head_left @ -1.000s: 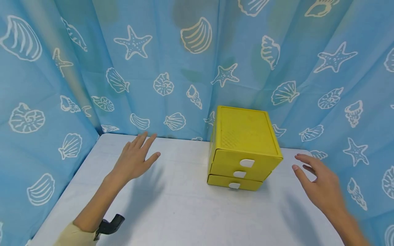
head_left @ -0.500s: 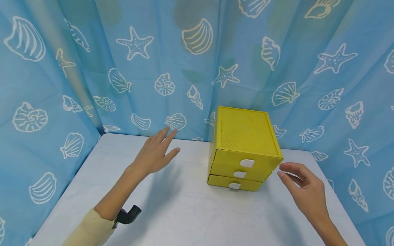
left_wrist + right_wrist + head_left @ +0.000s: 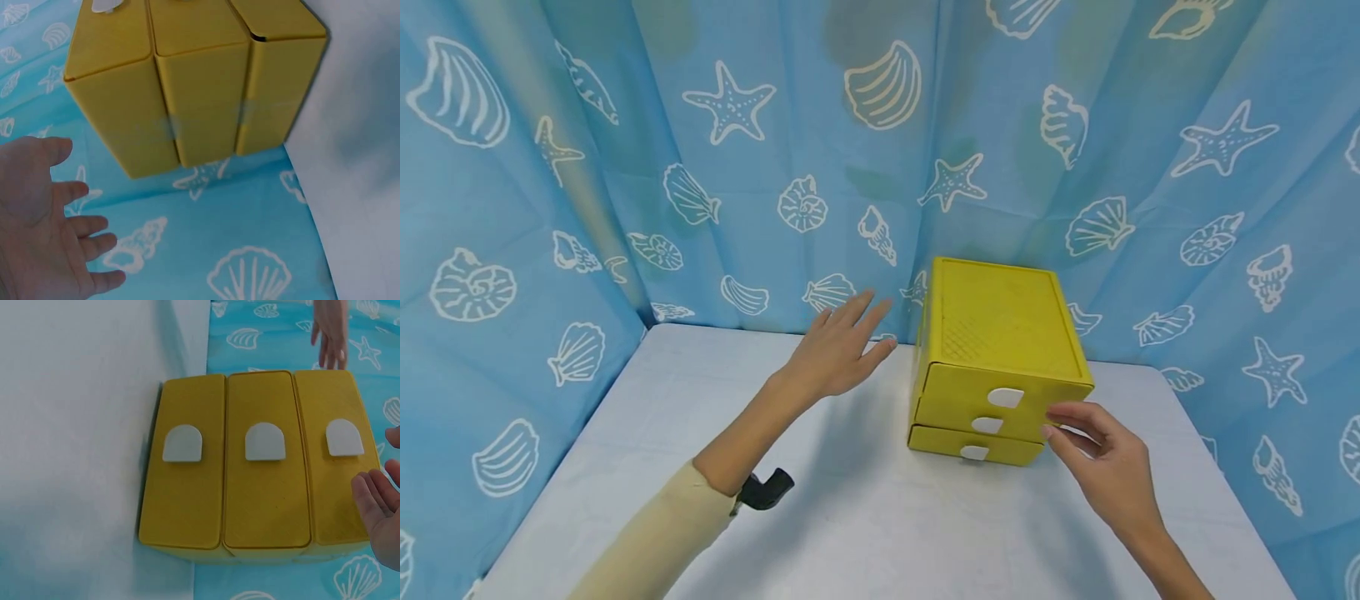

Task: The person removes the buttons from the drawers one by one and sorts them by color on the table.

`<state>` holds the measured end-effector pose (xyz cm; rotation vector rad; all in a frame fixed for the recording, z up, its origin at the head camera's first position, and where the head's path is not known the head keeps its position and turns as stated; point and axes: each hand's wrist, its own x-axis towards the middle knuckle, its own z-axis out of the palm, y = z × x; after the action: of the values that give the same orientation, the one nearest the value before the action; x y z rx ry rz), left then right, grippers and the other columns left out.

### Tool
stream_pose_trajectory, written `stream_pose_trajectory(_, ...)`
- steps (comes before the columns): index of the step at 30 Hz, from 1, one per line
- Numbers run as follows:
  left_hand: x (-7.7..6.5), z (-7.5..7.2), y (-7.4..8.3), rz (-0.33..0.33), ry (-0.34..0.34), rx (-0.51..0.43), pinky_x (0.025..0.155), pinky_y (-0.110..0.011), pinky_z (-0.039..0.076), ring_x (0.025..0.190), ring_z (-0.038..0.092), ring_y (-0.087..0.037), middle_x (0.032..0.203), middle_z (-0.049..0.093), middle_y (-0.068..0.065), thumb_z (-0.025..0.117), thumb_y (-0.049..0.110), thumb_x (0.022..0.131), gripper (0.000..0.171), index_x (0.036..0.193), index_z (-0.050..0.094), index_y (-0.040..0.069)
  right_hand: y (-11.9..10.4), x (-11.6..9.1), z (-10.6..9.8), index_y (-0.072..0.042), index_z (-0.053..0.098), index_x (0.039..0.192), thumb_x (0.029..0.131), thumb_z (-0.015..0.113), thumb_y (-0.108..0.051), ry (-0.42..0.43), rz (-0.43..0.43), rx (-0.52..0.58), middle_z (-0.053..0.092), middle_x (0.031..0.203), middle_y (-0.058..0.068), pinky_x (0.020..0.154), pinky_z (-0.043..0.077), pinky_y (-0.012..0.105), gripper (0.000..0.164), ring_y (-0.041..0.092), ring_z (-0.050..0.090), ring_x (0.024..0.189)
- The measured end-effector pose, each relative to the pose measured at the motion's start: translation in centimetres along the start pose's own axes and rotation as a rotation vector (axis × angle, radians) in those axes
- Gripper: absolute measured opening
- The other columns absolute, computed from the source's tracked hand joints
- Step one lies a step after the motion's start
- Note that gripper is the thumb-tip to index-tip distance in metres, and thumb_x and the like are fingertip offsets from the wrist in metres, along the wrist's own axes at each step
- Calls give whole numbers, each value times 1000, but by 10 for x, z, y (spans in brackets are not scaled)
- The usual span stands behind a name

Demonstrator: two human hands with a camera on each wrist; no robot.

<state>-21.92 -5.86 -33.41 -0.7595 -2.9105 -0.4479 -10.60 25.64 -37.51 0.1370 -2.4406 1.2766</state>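
A yellow drawer box (image 3: 1007, 317) with three stacked drawers and white tab handles stands on the white table, right of centre. Its drawers look closed in the right wrist view, where the top handle (image 3: 344, 437) is nearest my right hand. My left hand (image 3: 838, 350) hovers left of the box, fingers spread and empty; the left wrist view shows its palm facing the box's side (image 3: 206, 106). My right hand (image 3: 1101, 462) is just in front of the box's right front corner, thumb and fingers loosely bent with a gap between them and nothing held.
Blue curtains (image 3: 805, 125) printed with white shells and starfish hang behind the table (image 3: 880, 533) and along both sides. The box stands close to the back curtain. A black wrist-worn device (image 3: 765, 490) sticks out from my left wrist.
My left hand has moved right toward the box's left side. My right hand has moved left to the box's front right corner. The box has stayed in place.
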Motion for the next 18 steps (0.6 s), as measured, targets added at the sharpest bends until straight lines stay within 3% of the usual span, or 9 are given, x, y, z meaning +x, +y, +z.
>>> stream_pose_trajectory(8, 26, 3, 21, 50, -57, 73, 107, -52, 13, 138, 12, -21, 152, 14, -4, 26, 51, 97, 58, 148, 18, 25, 3, 1, 13, -5, 62, 105, 83, 69, -14, -29, -6, 53, 63, 101, 3, 76, 49, 18, 25, 8, 60, 94)
stream_pose_trajectory(18, 43, 6, 31, 76, -80, 100, 107, -52, 12, 138, 11, -19, 153, 11, -1, 22, 53, 97, 58, 149, 15, 28, 8, 5, 18, -7, 61, 108, 83, 70, -19, -28, 23, 33, 62, 103, 2, 77, 48, 16, 29, 13, 60, 96)
